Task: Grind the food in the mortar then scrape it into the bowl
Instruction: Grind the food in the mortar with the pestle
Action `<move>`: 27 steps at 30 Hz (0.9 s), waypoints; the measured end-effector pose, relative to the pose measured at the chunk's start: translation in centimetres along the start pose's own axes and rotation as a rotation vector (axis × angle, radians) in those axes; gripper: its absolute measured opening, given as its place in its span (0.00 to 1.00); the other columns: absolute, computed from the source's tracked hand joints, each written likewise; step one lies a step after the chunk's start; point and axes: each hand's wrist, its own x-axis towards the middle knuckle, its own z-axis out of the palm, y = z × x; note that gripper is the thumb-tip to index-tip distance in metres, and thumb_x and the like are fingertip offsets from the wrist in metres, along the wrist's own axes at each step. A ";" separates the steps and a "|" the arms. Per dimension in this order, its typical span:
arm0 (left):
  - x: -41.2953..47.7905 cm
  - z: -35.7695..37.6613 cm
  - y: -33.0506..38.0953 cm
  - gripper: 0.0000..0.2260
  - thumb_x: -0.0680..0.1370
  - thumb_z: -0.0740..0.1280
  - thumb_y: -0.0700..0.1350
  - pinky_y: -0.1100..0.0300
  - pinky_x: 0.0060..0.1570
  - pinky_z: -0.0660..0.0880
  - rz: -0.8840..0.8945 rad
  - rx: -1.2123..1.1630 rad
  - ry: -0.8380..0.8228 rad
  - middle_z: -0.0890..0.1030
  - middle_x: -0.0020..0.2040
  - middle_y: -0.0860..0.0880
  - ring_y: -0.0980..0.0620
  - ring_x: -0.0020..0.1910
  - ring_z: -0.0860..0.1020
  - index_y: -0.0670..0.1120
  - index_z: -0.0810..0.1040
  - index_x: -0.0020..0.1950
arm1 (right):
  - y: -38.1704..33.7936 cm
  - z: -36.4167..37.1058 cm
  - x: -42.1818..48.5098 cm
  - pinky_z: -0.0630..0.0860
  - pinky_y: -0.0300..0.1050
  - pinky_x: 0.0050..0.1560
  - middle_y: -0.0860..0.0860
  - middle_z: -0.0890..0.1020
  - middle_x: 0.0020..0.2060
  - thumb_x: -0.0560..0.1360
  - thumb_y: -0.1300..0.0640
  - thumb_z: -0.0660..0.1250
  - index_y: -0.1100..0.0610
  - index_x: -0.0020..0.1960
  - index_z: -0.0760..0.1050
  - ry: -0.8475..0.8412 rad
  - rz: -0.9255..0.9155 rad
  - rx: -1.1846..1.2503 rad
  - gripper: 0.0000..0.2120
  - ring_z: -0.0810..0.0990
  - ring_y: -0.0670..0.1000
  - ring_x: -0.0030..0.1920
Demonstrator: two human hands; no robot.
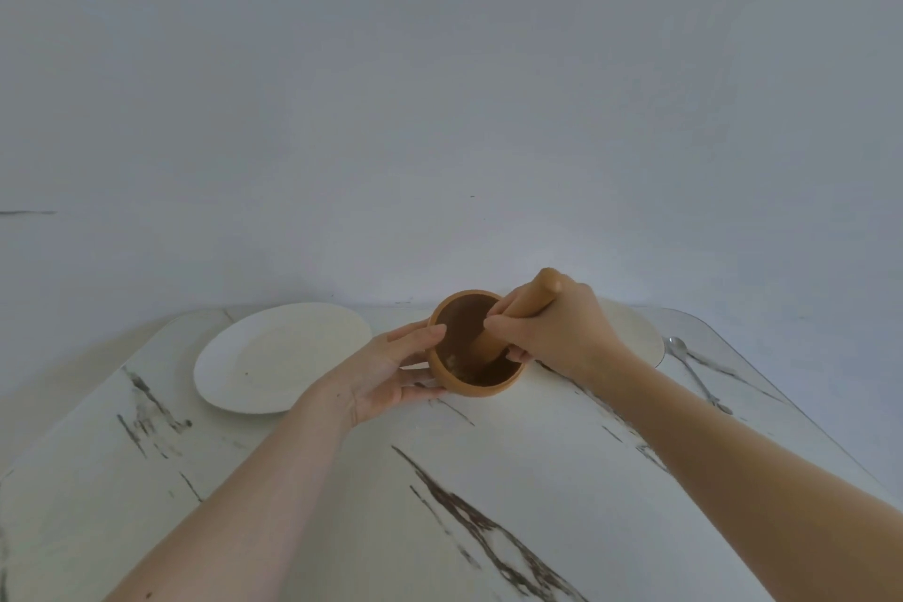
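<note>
Grinding is under way at frame centre: a right hand (552, 328) closes its fingers around a pestle (530, 301), whose lower end sits inside a mortar (476, 385). A left hand (391, 369) cups the mortar's left side, thumb at the rim, fingers curved under the wall. (Describer)

Where are the food and the bowl? (Listener)

Food (455, 363) shows only as a few pale crumbs low in the mortar, by its near wall. A shallow white dish (273, 357) lies left of centre, just beside the left hand. A second dish (635, 332) peeks out behind the right hand. I cannot tell which one serves as the bowl. A spoon (694, 369) lies at the right. (Describer)

What are things made of? (Listener)

Mortar and pestle look like smooth, matte, tan wood. The mortar is round and thick-walled, darker inside. The pestle is a rounded rod, leaning toward the upper right. The spoon is thin metal. The table (488, 479) is white with dark veins and looks slick. (Describer)

What could go wrong? (Listener)

A sideways push from the pestle could skate or tip the mortar on that top if the left hand's hold slackens. Hard strokes could flick crumbs over the rim. The thumb at the rim could get pinched. A dish this shallow could also let scraped food slide off. (Describer)
</note>
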 end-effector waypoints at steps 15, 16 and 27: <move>0.3 -0.3 0.0 0.18 0.69 0.73 0.48 0.50 0.52 0.80 0.032 0.025 0.017 0.85 0.49 0.42 0.44 0.51 0.83 0.42 0.81 0.55 | -0.1 1.8 0.6 0.80 0.41 0.43 0.45 0.85 0.38 0.69 0.58 0.70 0.51 0.43 0.85 -0.091 -0.179 -0.152 0.07 0.82 0.47 0.42; 0.3 -0.3 0.0 0.19 0.68 0.74 0.49 0.50 0.52 0.80 0.032 0.031 0.014 0.85 0.50 0.42 0.43 0.52 0.83 0.42 0.81 0.55 | 0.0 1.8 0.7 0.79 0.39 0.41 0.45 0.85 0.38 0.69 0.58 0.70 0.52 0.43 0.86 -0.099 -0.190 -0.157 0.07 0.82 0.47 0.42; 0.5 -0.1 0.5 0.08 0.74 0.71 0.45 0.51 0.50 0.81 0.018 0.069 -0.009 0.85 0.45 0.43 0.45 0.48 0.83 0.44 0.83 0.51 | 1.2 1.5 1.3 0.81 0.42 0.43 0.47 0.87 0.42 0.69 0.57 0.73 0.48 0.42 0.86 -0.111 -0.241 -0.101 0.05 0.84 0.47 0.42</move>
